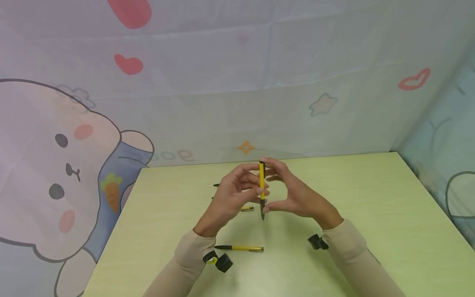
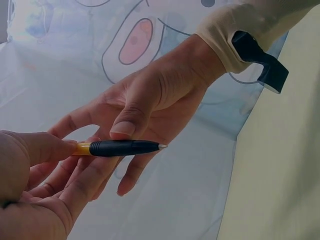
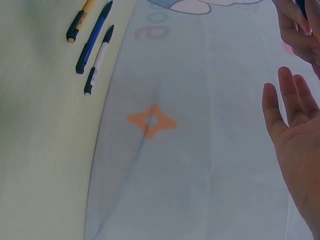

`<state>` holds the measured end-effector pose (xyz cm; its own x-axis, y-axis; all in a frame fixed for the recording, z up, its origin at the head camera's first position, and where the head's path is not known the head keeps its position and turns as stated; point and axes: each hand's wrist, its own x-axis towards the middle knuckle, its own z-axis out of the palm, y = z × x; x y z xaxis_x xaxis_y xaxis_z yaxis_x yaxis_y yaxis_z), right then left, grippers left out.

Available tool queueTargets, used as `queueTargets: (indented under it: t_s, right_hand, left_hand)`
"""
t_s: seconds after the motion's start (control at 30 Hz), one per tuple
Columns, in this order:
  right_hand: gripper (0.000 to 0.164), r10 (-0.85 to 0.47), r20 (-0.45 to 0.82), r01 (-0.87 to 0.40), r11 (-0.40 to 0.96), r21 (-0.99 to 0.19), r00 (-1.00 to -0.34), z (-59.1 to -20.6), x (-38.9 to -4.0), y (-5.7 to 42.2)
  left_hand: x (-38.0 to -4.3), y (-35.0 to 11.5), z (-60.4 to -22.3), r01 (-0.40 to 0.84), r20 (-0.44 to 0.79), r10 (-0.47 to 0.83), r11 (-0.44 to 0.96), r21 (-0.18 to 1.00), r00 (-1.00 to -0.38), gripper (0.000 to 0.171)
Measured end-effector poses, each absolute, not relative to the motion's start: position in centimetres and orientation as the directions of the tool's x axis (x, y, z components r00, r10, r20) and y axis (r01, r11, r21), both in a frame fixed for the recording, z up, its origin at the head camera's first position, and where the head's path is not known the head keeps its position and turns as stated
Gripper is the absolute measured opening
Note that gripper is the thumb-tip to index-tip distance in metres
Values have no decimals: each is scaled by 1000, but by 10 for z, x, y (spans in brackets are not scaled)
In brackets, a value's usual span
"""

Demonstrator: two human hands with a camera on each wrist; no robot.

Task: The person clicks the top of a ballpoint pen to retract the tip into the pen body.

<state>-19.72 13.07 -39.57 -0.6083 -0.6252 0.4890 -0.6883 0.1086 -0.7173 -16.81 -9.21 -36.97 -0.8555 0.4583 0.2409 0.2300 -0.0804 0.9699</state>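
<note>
A yellow-and-black ballpoint pen (image 1: 262, 181) stands upright in the air, its point down. My left hand (image 1: 237, 192) grips its barrel between thumb and fingers. Across from it, my right hand (image 1: 297, 196) has its fingers spread around the pen, index fingertip by the top end and thumb by the black grip. In the left wrist view, the metal point of the pen (image 2: 127, 148) sticks out past the right thumb. The right hand (image 3: 297, 135) shows long, straight fingers in the right wrist view.
Another yellow-and-black pen (image 1: 239, 248) lies on the pale green table (image 1: 371, 214) nearer me. Behind the left hand lie a yellow pen (image 3: 80, 22), a blue pen (image 3: 94, 40) and a white pen (image 3: 99, 62), side by side. A printed cloth (image 1: 230, 103) hangs at the table's back edge.
</note>
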Motion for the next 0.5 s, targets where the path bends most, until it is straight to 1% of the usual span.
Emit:
queueTargets:
  t_s: [0.2, 0.37, 0.5]
  right_hand:
    - [115, -603, 499, -690, 121, -714, -622, -393, -192, 131]
    - [105, -572, 555, -717, 86, -692, -604, -385, -183, 135]
    - [100, -553, 559, -710, 88, -698, -618, -388, -183, 140]
  left_hand:
    - [-168, -95, -376, 193, 201, 485, -68, 979, -851, 48]
    - [-168, -101, -382, 180, 163, 488, -12, 984, -857, 44]
    - [-169, -105, -385, 169, 130, 485, 37, 985, -865, 42]
